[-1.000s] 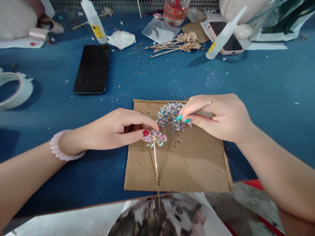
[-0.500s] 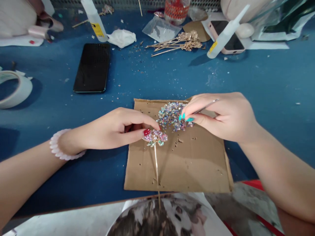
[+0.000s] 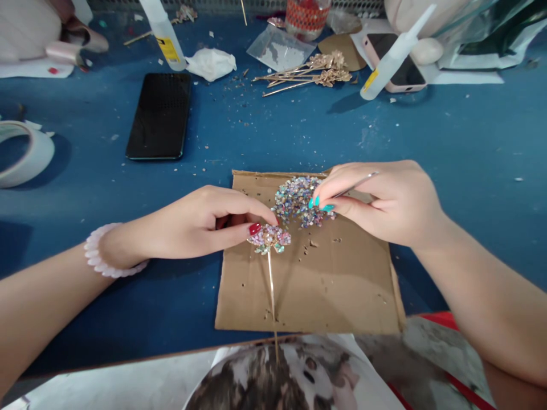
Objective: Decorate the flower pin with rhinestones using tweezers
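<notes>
My left hand [image 3: 213, 222] pinches the head of a hairpin [image 3: 270, 273], a gold stick topped by a flower set with pink, lilac and green chips. Its stick points down toward me, past the edge of the table. With bent fingers, my right hand [image 3: 380, 199] grips a thin metal tool, perhaps tweezers [image 3: 356, 183], its tip hidden by the fingers. Those fingertips are at a pile of small iridescent chips [image 3: 294, 196], which lies on a piece of cardboard [image 3: 342, 285].
Beyond the cardboard lie a black phone [image 3: 160, 117], several gold hairpins [image 3: 316, 74] and a small plastic bag [image 3: 277, 48]. White bottles stand at left [image 3: 164, 37] and right [image 3: 391, 60]. A tape roll [image 3: 40, 154] lies far left; a pink phone [image 3: 404, 80] is behind the right bottle.
Almost nothing differs. My right hand has shifted very slightly left at the chip pile, and the left hand still pinches the hairpin.
</notes>
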Tool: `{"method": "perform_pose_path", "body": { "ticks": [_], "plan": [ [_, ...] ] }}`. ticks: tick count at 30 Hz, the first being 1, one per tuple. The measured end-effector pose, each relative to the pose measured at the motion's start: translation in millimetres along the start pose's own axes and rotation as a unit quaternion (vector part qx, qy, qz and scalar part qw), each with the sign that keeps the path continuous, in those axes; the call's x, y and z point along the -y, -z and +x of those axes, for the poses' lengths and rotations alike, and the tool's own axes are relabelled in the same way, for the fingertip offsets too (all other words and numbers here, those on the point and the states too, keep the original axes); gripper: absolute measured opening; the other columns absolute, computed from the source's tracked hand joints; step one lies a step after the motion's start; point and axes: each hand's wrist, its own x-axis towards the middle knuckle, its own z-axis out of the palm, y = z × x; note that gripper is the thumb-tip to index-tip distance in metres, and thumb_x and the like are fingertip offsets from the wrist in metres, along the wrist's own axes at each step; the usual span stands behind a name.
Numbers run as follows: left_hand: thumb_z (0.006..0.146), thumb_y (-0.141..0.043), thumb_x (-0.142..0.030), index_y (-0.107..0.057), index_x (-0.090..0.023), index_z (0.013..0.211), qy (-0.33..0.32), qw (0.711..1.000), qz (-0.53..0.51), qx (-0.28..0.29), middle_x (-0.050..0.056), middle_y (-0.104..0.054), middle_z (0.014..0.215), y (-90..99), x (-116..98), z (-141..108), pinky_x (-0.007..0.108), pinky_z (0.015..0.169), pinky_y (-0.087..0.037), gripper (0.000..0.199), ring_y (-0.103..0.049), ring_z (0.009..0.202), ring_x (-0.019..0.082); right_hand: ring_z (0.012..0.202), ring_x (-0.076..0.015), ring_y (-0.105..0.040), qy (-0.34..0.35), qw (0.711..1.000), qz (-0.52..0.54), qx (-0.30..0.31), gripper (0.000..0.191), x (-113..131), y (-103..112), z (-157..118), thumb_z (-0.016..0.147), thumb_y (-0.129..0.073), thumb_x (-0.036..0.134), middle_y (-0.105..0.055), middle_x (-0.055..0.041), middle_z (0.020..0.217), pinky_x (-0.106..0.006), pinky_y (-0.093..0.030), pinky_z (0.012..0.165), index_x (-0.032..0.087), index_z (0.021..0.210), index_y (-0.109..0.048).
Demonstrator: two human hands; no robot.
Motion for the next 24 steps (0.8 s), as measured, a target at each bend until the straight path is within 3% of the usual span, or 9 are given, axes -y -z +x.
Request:
{"method": "perform_pose_path", "body": {
  "ticks": [24],
  "plan": [
    [0.094, -0.051, -0.020, -0.064, -0.024, 0.116, -0.032, 0.999, 0.004, -0.038, -0.001, -0.072, 0.102, -2.9, 5.9, 0.7, 0.015, 0.064, -0.046, 0.026, -0.066, 0.083, 0.009, 0.080, -0.0081, -0.068, 0.018, 1.000, 0.012, 0.002, 0.009, -1.3, -2.0, -0.8, 0.090, -0.060, 0.014, -0.071, 0.0044, 0.085, -0.019, -0.049, 0.070, 0.020, 0.084, -0.062]
  ]
}}
